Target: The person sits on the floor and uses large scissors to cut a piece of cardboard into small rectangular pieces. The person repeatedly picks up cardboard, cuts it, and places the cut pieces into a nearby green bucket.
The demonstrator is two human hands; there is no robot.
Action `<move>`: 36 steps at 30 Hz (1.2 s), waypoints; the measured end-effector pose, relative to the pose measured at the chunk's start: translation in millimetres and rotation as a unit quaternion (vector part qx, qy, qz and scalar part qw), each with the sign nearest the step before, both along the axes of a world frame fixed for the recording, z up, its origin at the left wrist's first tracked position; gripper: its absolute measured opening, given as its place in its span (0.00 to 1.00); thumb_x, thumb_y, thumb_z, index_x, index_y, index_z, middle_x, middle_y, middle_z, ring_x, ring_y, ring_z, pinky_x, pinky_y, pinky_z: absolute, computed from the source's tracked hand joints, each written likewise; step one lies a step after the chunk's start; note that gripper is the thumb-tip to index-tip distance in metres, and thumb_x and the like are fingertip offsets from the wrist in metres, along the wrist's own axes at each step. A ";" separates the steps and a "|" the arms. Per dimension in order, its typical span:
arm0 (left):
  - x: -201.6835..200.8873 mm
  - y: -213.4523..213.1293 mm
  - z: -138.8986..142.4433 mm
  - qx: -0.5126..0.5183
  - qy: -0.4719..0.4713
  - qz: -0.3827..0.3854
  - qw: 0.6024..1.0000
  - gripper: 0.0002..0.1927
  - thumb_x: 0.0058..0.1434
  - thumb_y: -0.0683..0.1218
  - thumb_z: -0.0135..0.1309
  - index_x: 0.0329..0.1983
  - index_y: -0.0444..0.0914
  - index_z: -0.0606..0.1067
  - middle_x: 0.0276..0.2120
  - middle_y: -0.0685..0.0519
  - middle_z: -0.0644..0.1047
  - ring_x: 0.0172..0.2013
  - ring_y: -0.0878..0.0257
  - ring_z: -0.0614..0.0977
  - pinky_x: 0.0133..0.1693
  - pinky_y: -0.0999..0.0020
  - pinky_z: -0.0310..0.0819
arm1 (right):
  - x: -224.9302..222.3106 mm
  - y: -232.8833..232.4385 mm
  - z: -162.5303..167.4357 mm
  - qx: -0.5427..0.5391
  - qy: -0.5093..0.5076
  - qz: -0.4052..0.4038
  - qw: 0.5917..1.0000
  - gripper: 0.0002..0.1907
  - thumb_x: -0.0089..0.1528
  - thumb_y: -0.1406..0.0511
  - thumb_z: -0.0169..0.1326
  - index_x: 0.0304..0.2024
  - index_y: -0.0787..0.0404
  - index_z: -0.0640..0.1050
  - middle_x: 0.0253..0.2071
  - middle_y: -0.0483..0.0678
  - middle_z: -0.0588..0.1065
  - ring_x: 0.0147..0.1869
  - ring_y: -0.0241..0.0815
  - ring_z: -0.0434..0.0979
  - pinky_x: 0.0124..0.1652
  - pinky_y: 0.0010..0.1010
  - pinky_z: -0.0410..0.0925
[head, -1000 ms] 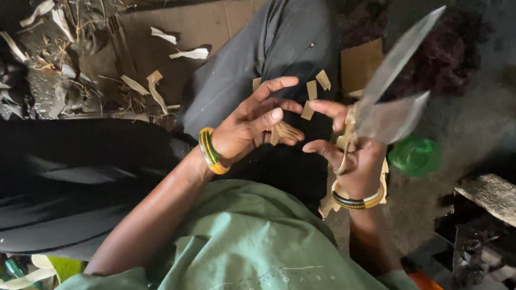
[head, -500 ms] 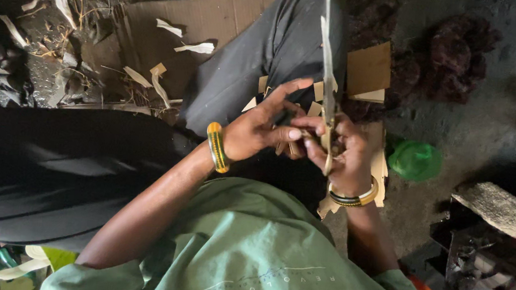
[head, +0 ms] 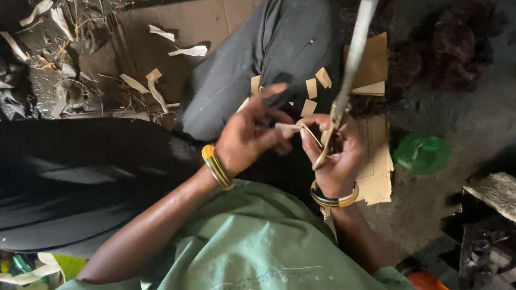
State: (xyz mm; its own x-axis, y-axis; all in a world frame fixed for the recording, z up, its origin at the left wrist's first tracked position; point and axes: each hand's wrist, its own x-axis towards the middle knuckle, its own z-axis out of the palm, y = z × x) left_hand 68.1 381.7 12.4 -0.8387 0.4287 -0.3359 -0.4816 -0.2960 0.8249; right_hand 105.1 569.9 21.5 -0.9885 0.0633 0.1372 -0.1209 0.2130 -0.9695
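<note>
Left hand (head: pixel 249 139) pinches a pale strip (head: pixel 296 130); right hand (head: pixel 339 153) grips long shears (head: pixel 348 72), blades upright, edge-on. Cut chips (head: pixel 313 87) dot the grey-trousered knee (head: pixel 265 58); cardboard (head: pixel 175 29) and a green bag (head: pixel 422 153) flank it.

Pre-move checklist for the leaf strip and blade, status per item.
1. Left hand pinches the pale leaf strip: ok.
2. Right hand grips the long blade at its lower end: ok.
3. Strip meets the blade's edge: cannot tell, the fingers hide the contact.
4. Left fingertips clear of the blade: cannot tell, they sit close.
5. Cut pieces lie on the grey trouser leg, apart from the hands: ok.
6. Cardboard sheet lies flat on the ground: ok.
</note>
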 end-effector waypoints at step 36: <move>-51.4 39.2 -23.4 0.001 0.064 0.193 0.979 0.23 0.59 0.33 0.61 0.56 0.37 0.70 0.26 0.55 0.78 0.27 0.69 0.81 0.30 0.76 0.76 | 56.9 67.2 -41.4 -0.174 -0.368 0.119 0.906 0.19 0.65 0.55 0.56 0.42 0.67 0.73 0.29 0.46 0.72 0.29 0.35 0.72 0.30 0.28 0.68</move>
